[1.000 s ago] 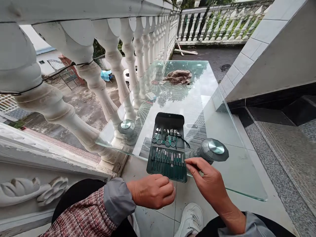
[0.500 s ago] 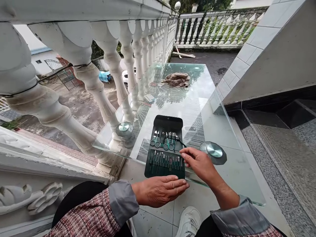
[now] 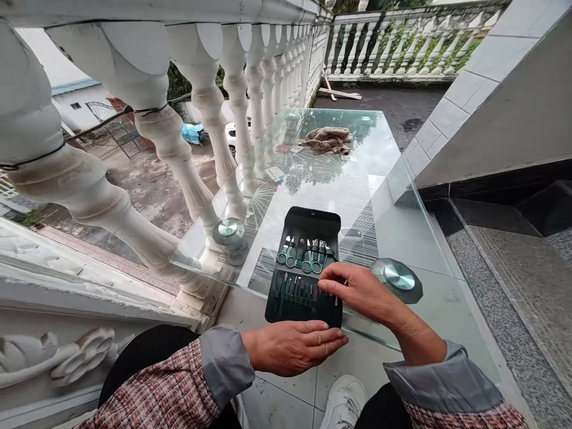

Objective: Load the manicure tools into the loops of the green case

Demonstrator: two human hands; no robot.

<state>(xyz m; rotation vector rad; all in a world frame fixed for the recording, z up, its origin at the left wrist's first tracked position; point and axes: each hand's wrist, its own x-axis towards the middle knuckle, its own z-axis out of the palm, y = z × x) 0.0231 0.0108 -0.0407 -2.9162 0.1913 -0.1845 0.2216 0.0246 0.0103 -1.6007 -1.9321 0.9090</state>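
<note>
An unfolded dark manicure case lies at the near edge of the glass table. Small scissors, a second pair of scissors and nail clippers are strapped in its upper row. Several slim tools stand in the lower row. Along the case's near edge rests my left hand, open, with its fingers stretched out to the right. Over the right side of the lower row is my right hand, its fingers bent and thumb and index tips slightly apart; I see nothing held. It hides some tools.
Farther back on the glass table lie a crumpled brown cloth and a small card. Metal discs mark the table legs. A white balustrade runs along the left; stone steps are at right.
My right hand has moved from the case's right edge onto its lower row, and the fingertips have parted a little. My left hand stays along the near edge. The view has shifted slightly.
</note>
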